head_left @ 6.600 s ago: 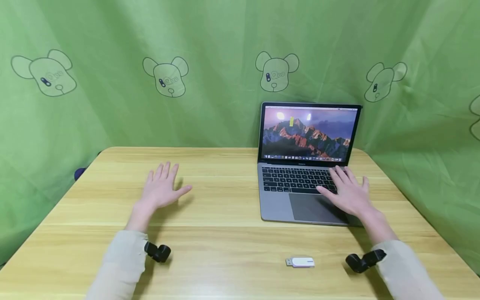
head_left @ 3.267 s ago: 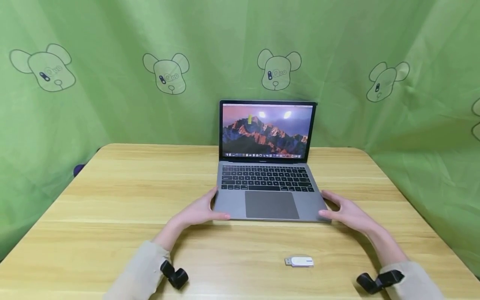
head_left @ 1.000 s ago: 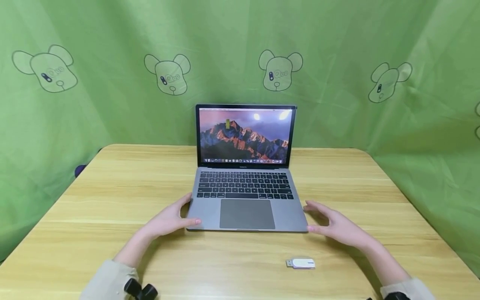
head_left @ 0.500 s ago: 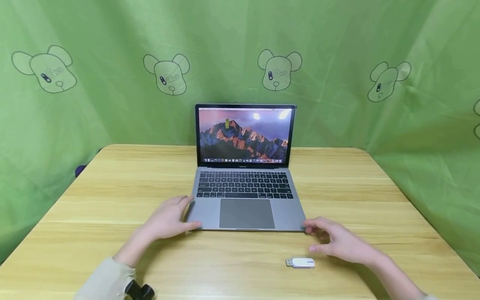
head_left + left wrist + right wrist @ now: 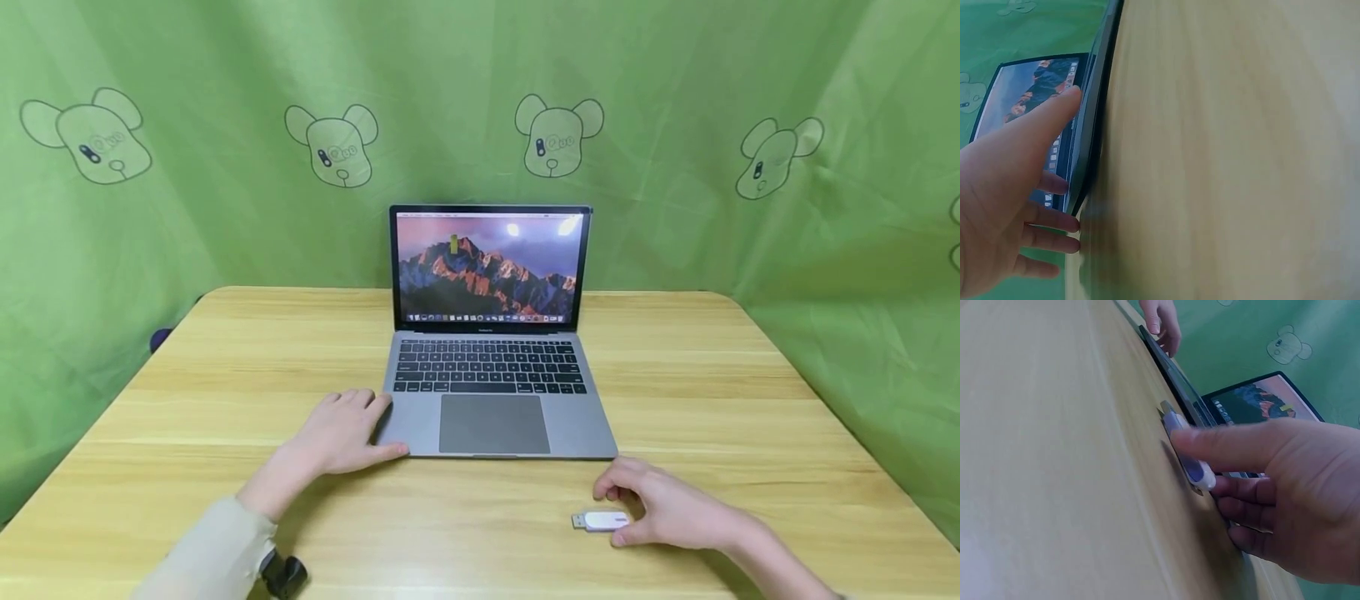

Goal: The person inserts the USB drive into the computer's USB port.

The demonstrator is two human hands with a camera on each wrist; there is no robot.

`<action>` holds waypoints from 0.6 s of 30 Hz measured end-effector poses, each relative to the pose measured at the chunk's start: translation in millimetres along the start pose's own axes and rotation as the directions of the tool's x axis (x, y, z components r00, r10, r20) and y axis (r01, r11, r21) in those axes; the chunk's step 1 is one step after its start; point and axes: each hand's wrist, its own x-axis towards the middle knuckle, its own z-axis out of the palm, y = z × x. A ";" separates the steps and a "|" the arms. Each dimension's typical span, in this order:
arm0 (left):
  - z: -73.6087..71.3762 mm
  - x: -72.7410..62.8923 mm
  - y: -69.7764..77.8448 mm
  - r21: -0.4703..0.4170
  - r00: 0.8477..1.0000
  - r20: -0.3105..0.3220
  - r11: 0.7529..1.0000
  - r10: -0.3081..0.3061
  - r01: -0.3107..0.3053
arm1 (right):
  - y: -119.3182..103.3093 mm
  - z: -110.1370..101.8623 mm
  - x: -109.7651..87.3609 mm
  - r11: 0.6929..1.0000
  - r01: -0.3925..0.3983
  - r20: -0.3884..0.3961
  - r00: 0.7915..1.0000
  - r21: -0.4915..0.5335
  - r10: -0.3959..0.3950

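Note:
A silver laptop (image 5: pixel 494 425) stands with its lid raised, showing a mountain wallpaper on its screen (image 5: pixel 487 267). At its front left corner is my left hand (image 5: pixel 341 433), thumb on the front edge and fingers along the left side. The left wrist view shows the same laptop (image 5: pixel 1088 125) edge beside the extended fingers (image 5: pixel 1050 239). My right hand (image 5: pixel 667 504) is around a white USB stick (image 5: pixel 603 522) lying on the table. Its thumb is at the stick's near edge; the bent index finger is a little apart on the far side. The stick's metal plug points left.
A light wooden table (image 5: pixel 225 367) carries everything. Behind and beside it hangs a green curtain (image 5: pixel 450 83) with mouse-head drawings. A black wrist camera (image 5: pixel 283 575) sits on the left sleeve.
Earlier the laptop slid left and slightly nearer between both hands. My right hand has since left its right edge and come down to the USB stick. The left hand stays at the corner.

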 end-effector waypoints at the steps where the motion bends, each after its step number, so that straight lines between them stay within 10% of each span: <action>1: -0.8 0.8 0.1 0.009 1.000 0.005 1.000 0.006 -0.006 | -0.4 0.7 0.5 1.000 0.000 -0.004 1.000 -0.015 0.000; 10: 0.3 4.6 -3.5 0.026 1.000 0.019 0.999 0.021 -0.021 | -1.5 3.3 2.9 0.998 0.003 -0.037 0.999 -0.062 -0.005; 18: -0.9 4.3 -2.8 0.017 0.999 0.028 1.000 0.019 -0.020 | 7.5 -4.7 1.5 0.994 -0.002 -0.038 0.999 0.108 0.006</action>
